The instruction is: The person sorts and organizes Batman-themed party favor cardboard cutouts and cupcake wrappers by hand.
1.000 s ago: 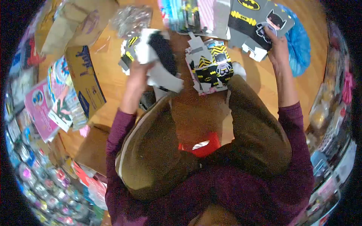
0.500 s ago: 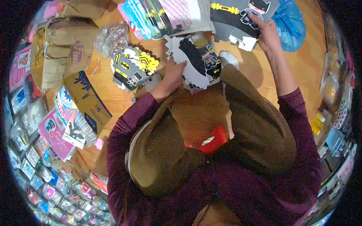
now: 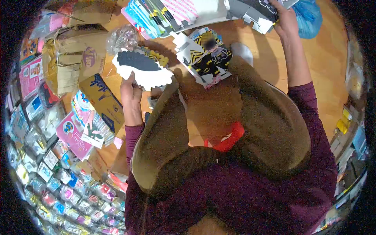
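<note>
My left hand point(image 3: 132, 96) pinches a white scalloped-edge card piece point(image 3: 152, 78) with a dark curved panel, thumb on top. It is over the left pile of yellow-and-black scalloped card pieces point(image 3: 158, 56), partly covering them. At the upper right, my right hand point(image 3: 287, 21) grips the edge of a dark grey bat-themed card sheet point(image 3: 252, 11) with white tabs; the view's top edge cuts it off. Between my legs lies a loose stack of bat-print card cutouts point(image 3: 207, 62), which neither hand touches.
Packs of striped and pink dotted card point(image 3: 168, 15) lie at the top. A blue plastic bag point(image 3: 307, 19) sits beyond my right hand. Cardboard boxes point(image 3: 80, 58), a clear plastic bag point(image 3: 123, 39) and a pink cupcake stand pack point(image 3: 74, 131) stand left; several small packets point(image 3: 66, 192) fill the lower left.
My left hand has moved left from the middle stack with the white scalloped piece, now over the left pile. My right hand and the grey sheet have shifted up.
</note>
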